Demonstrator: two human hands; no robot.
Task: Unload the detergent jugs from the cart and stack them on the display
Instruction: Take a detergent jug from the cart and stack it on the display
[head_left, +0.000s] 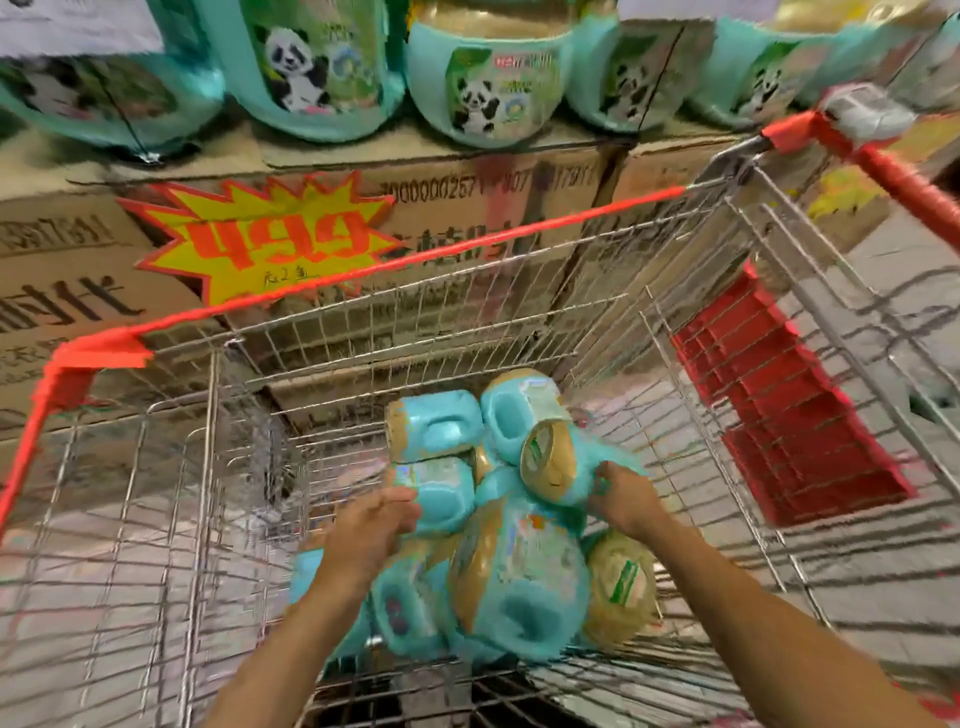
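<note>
Right hand (621, 501) is gripping a jug (553, 462) in the cart (363, 275), left hand (371, 525) reaching open-fingered. Next it is needing a lift onto the display (447, 150).

Motion blur smeared the whole cart (519, 322), so the labels on the jugs (519, 571) piled inside it could not be read. Inside the cart, the left hand (371, 525) blurred into one jug and the right hand (623, 499) had its fingertips hidden behind another; neither grip was clear. Above the cart, the display jugs (488, 88) were cut off by the top edge.
</note>
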